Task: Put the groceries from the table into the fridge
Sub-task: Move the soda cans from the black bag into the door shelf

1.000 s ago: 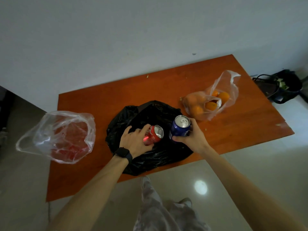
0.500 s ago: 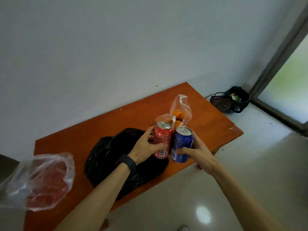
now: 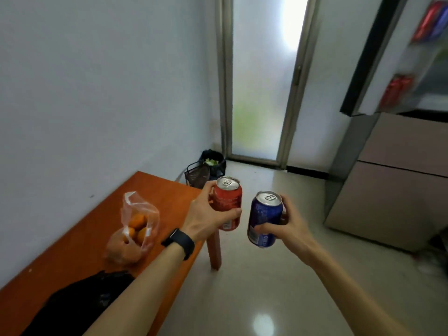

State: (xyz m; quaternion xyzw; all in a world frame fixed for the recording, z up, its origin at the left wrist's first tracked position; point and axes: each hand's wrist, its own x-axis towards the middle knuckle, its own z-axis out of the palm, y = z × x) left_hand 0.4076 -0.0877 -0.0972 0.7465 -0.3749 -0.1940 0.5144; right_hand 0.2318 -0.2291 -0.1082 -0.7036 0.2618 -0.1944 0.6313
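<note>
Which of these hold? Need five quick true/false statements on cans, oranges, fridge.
1. The left hand holds the red can. True.
2. The blue can lies on the table. False: the right hand holds it above the floor.
3. The bag of oranges sits on the table. True.
4. The fridge door is closed. False: it stands open.
5. The black wristband is on the right wrist. False: it is on the left wrist.

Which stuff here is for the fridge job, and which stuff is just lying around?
For the job: red can in the left hand, blue can in the right hand, bag of oranges on the table, fridge.
Just lying about: black basket on the floor, glass door.
</note>
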